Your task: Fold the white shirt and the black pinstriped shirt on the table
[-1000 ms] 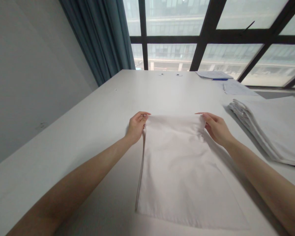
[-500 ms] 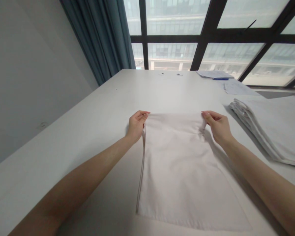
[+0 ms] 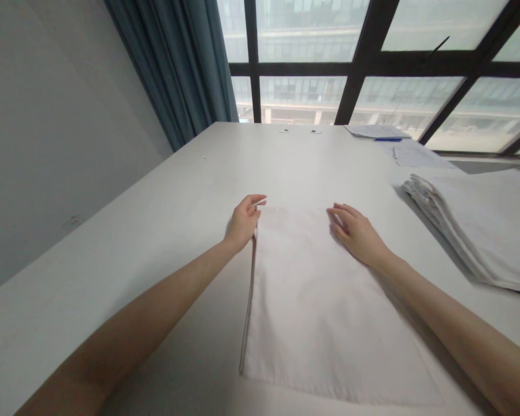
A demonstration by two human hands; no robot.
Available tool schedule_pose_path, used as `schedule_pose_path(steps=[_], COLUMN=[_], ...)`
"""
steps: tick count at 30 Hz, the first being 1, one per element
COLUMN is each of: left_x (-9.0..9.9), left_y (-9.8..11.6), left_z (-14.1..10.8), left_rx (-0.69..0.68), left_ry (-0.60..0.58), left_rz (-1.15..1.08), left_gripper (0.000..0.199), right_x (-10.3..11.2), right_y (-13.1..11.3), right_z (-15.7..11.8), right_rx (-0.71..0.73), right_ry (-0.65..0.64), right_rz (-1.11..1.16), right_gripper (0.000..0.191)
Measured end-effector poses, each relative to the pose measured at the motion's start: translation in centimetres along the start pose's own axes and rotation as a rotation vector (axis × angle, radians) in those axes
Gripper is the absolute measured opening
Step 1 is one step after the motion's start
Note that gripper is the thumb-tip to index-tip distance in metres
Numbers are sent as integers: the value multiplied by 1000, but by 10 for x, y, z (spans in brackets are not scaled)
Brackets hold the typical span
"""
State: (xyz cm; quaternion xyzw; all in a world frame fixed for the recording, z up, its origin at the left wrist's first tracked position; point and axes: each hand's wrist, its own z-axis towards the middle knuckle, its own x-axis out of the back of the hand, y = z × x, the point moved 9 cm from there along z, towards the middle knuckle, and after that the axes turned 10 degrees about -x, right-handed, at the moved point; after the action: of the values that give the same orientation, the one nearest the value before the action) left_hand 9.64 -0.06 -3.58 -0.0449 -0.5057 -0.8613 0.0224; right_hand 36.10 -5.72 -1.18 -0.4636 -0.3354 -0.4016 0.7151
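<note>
A pale, pinkish-white cloth (image 3: 312, 300) lies folded on the white table, its layered edge showing along the left side. At its far left corner is my left hand (image 3: 245, 218), the thumb and fingers parted beside the fabric. My right hand (image 3: 353, 231) rests over the far right part of the cloth, fingers spread a little and not gripping it. The far right corner is partly hidden under this hand. Most of the upper surface looks smooth, with faint wrinkles toward the near half.
A stack of folded white fabric (image 3: 485, 225) stands on the table (image 3: 169, 190) at the right. Farther back are papers (image 3: 377, 131) and a blue pen (image 3: 388, 139). A blue curtain (image 3: 177, 63) and large windows border the far side.
My right hand has let go of the far right corner and moved left onto the cloth. Wrinkles there have flattened. My left hand's fingers have loosened from their pinch at the left corner.
</note>
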Motion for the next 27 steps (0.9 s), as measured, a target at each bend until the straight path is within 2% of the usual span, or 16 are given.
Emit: schedule_pose_path(steps=[4,8,11,14,16,21,27], left_x=[0,-8,-32,-58,-64,-62,-57], left_y=[3,31,49,44,38,32,16], left_z=[0,-4,-14,-32,-40,-42,-24], left_rx=[-40,-229,-365,-366,-338,-306,-244], left_ry=[-13,-109,-358,-690,-818,-877,-883], left_rz=[94,338,547,769,905,1039,1077], left_gripper=[49,48,39,40,51,57,60], right_x=[-23,-29,-29,-30,-31,-35,-41], right_y=[1,1,-2,-4,-4,-5,-3], right_z=[-4,-7,-7,-7,-7,2,26], right_rx=[-1,-31,-49,-58,-64,-72,-93], right_ry=[-156,-222,-232,-234,-242,-284,-284], right_rz=[-213,-315,-345,-356,-355,-349,-304], right_gripper=[56,61,61,61,61,63,63])
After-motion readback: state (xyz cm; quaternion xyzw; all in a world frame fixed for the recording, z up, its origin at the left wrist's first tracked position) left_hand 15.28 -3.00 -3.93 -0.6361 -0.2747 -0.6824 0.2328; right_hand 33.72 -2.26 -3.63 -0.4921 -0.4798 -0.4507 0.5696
